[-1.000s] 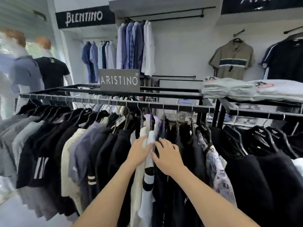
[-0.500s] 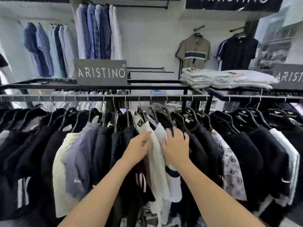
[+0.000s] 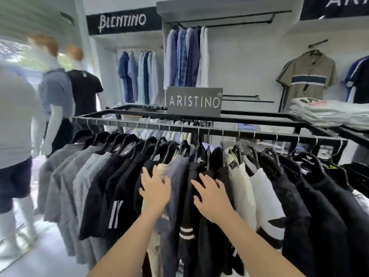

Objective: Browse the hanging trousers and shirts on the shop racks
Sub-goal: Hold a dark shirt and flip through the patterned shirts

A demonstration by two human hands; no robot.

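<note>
- Shirts [image 3: 241,188] hang lengthwise down from a rail [image 3: 209,130] running left to right.
- Left hand [image 3: 156,188] lies flat, fingers spread, on a navy shirt [image 3: 176,176].
- Right hand [image 3: 212,198] rests open on a black shirt [image 3: 191,206], gripping nothing.

Both my bare forearms reach up and forward from the bottom edge, angled slightly toward each other, sleeves nowhere on them. My left hand [image 3: 155,188] is held palm down with the wrist nearly straight, its fingers [image 3: 147,173] extended and spread a little, the thumb out to the left side. My right hand [image 3: 212,198] lies just beside it, a narrow gap between the two, also palm down with fingers long and loosely fanned, thumb pointing left and low. Neither hand closes into a grip; both lie flat and relaxed. The right forearm enters lower and from further right than the left.
</note>
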